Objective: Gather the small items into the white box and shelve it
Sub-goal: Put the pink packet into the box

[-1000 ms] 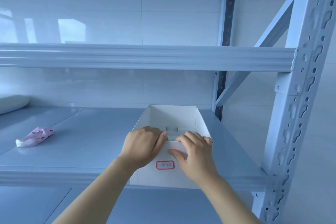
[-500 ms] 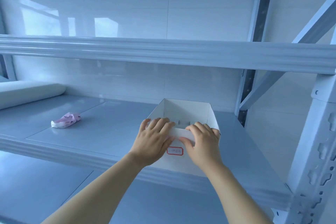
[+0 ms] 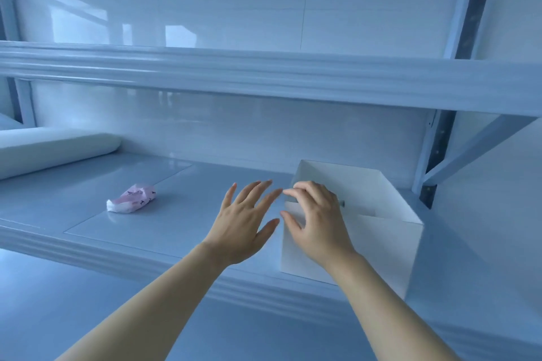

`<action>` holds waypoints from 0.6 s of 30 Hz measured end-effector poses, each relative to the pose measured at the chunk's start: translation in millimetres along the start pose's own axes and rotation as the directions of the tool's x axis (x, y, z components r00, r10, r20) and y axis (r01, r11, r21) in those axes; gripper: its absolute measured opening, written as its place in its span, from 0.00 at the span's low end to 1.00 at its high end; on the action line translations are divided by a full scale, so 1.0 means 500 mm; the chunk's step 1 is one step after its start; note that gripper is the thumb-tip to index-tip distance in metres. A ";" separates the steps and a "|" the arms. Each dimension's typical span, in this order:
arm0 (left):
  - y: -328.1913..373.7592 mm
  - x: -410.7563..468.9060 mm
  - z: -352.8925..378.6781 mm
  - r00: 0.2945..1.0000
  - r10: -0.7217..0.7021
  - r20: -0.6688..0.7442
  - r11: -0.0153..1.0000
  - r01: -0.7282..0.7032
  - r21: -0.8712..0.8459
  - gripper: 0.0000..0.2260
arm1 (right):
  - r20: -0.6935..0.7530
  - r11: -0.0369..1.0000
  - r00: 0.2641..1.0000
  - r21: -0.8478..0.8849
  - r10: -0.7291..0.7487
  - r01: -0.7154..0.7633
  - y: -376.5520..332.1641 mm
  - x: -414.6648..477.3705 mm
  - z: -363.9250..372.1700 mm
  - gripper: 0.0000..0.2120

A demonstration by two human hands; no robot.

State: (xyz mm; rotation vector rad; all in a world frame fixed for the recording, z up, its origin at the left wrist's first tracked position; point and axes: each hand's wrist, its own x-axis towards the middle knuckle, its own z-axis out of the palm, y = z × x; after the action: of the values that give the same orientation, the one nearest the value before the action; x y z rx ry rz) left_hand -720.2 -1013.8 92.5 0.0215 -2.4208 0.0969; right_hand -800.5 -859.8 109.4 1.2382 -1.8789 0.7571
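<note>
The white box [image 3: 381, 246] stands open-topped on the grey shelf [image 3: 187, 214], at its right end near the front edge. What lies inside the box is hidden. My right hand [image 3: 316, 223] hovers at the box's front left corner, fingers curved and spread, thumb by the front wall, gripping nothing. My left hand [image 3: 243, 223] is off the box, just to its left over the shelf, palm down with its fingers fanned apart. A small pink wrapped packet [image 3: 132, 199] lies alone on the shelf, well to the left of both hands.
A thick white roll [image 3: 52, 149] lies at the shelf's far left. The upper shelf beam [image 3: 264, 73] runs overhead. A slotted upright post [image 3: 448, 126] and a diagonal brace [image 3: 481, 146] stand right of the box. Another shelf surface [image 3: 58, 302] lies below.
Both hands held the box's front wall before. Now my left hand has let go and swung left with fingers spread; my right hand has loosened at the corner. The view has turned leftward.
</note>
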 end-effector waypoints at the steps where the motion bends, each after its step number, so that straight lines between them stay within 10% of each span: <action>1: -0.037 -0.008 -0.003 1.000 -0.008 0.003 1.000 0.008 0.002 0.23 | 0.014 1.000 1.000 -0.001 -0.001 0.001 -0.021 0.016 0.024 0.15; 18: -0.538 -0.153 0.065 0.980 -0.169 0.105 0.984 0.173 -0.030 0.20 | 0.229 0.980 0.969 0.151 0.090 -0.126 -0.229 0.136 0.484 0.12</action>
State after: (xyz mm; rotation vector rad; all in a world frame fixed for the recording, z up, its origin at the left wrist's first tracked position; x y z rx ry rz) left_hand -672.4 -1285.4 35.0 0.2222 -2.5113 -0.0307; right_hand -774.6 -1126.8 42.8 1.3790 -2.1139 0.8779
